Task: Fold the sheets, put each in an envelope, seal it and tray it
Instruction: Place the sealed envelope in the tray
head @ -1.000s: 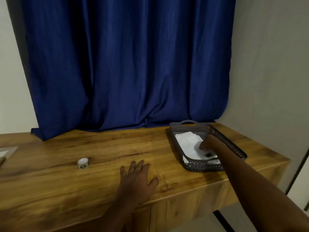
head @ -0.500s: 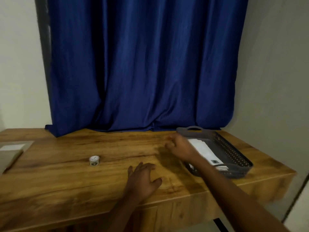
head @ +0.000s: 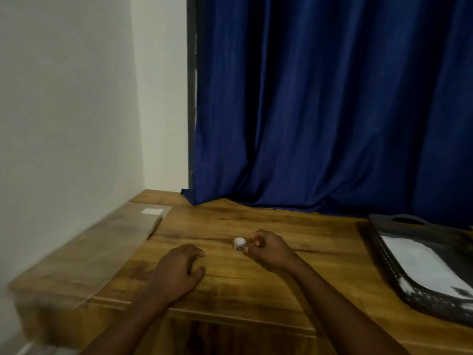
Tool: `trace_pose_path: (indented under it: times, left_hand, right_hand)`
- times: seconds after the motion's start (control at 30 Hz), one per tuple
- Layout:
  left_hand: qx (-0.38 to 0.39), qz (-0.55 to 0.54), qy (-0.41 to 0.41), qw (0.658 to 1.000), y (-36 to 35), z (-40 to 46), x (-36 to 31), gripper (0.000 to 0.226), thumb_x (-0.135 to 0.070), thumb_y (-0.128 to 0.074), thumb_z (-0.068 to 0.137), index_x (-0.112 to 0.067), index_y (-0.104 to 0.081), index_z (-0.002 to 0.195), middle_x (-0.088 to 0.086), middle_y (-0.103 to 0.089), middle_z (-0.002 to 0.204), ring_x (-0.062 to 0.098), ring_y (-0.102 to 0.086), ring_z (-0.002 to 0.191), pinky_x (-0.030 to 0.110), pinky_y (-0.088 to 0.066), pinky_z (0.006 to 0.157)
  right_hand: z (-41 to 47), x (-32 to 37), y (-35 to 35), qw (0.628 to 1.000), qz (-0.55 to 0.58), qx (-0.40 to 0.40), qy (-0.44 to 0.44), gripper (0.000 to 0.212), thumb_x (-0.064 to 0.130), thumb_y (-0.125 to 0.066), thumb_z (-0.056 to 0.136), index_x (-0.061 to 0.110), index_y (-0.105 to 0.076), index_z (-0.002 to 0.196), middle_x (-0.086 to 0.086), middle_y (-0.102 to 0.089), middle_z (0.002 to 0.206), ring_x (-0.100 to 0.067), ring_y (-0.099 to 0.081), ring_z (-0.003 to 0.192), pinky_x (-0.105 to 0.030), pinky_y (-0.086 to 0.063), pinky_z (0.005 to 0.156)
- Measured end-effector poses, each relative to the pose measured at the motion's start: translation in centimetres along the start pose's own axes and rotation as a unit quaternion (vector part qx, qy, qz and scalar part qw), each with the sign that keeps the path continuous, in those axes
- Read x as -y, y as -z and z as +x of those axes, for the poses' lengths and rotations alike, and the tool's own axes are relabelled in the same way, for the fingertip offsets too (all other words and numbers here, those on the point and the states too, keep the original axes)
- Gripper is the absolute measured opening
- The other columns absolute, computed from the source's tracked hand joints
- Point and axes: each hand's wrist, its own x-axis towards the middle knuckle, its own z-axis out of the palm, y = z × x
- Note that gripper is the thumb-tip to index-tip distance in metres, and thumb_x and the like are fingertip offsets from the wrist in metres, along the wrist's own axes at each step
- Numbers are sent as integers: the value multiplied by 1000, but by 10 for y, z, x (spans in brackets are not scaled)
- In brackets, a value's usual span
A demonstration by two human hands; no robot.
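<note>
Nothing is gripped: the curled right hand [head: 268, 249] is held beside the small white tape roll [head: 239, 244]; the left hand [head: 176, 272] is rested, fingers loosely spread, on the brown wooden desk [head: 256, 285].

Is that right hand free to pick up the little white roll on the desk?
Probably yes. The right hand sits just beside the roll, its fingers curled toward it, and nothing lies between them. Whether they already touch is too blurred to tell.
</note>
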Motion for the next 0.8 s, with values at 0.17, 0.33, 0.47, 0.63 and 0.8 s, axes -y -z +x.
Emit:
trace_pose_path:
  times: [0.17,0.33,0.47,0.63,0.8]
  left_hand:
    - [26,104,24,994,10,-12,22,62,-65,-38,92,-31,-51,142,-7,-48,150,13,-40,140,38,-31,113]
    - [74,129,64,987,-1,-2,26,68,-69,-30,93,-35,-31,152,-3,-23,166,22,-15,154,51,-11,123]
    - [91,134,70,984,-4,2,31,75,-73,-24,92,-34,-22,156,-3,-13,168,23,-7,155,52,-5,124]
    - [63,159,55,984,-4,1,32,80,-74,-16,87,-28,-29,152,1,-22,165,26,-14,153,54,-12,121]
    - [59,149,54,986,-3,0,31,77,-71,-21,90,-25,-32,151,4,-22,165,26,-14,153,54,-10,121]
  right_hand:
    - [42,30,-32,999,-13,37,12,18,31,-68,80,28,-66,98,5,-68,102,-13,-65,87,-26,-52,68]
    - [86,72,-63,998,-3,49,43,11,30,-70,77,21,-68,83,4,-71,85,-14,-66,77,-26,-50,60]
    - [126,105,-101,995,47,38,82,18,26,-71,80,23,-70,98,3,-72,98,-17,-68,91,-32,-56,76]
    - [170,131,-148,990,116,21,80,41,19,-79,79,20,-63,117,0,-66,108,-21,-64,101,-31,-53,82]
    - [188,141,-183,990,116,18,72,46,17,-81,77,15,-64,119,-3,-67,110,-20,-63,100,-24,-47,76]
